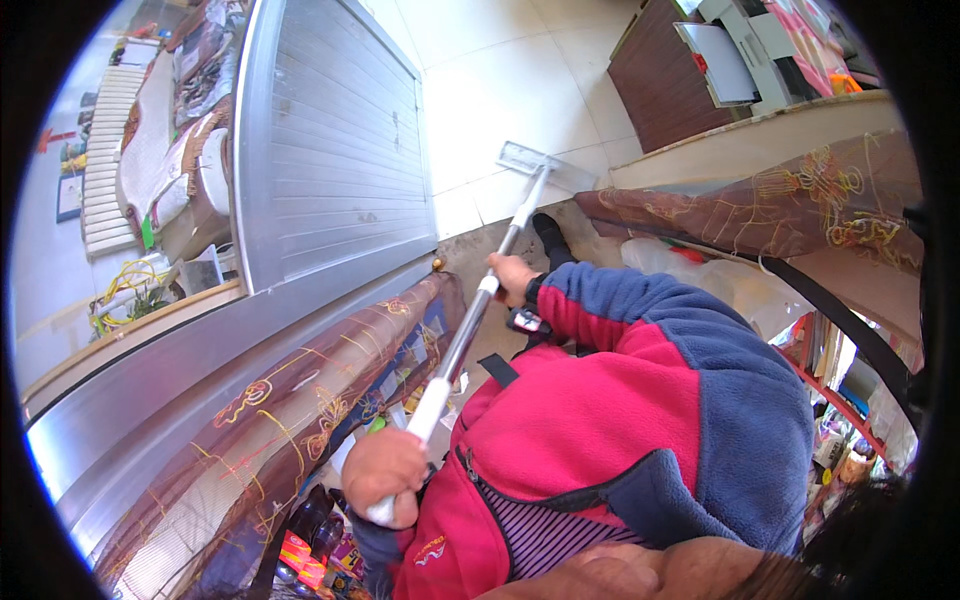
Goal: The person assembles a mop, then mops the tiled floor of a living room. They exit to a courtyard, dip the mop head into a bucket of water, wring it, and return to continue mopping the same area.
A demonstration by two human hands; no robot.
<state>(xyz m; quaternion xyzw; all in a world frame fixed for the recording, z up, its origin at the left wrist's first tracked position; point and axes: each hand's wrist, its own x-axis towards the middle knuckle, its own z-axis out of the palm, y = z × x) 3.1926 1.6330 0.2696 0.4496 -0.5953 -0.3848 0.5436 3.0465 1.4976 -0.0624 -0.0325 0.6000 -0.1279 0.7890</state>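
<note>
A flat mop with a white and silver pole (460, 345) runs diagonally from my body up to the doorway. My left hand (385, 477) is wrapped round the top end of the pole, close to my torso. Farther down, my right hand (511, 279) grips the middle of the pole with the arm stretched forward. The mop's wide, flat, pale head (540, 163) lies on the light tiles just past the door sill. My dark shoe (550, 238) stands close behind it, to the right of the pole.
A grey metal door (340, 150) stands at the left of the doorway. Sheer brown embroidered curtains hang on the left (310, 405) and right (790, 195). Beyond lie white floor tiles (500, 70) and a dark red-brown cabinet (660, 75). Packages (300, 560) crowd the lower left.
</note>
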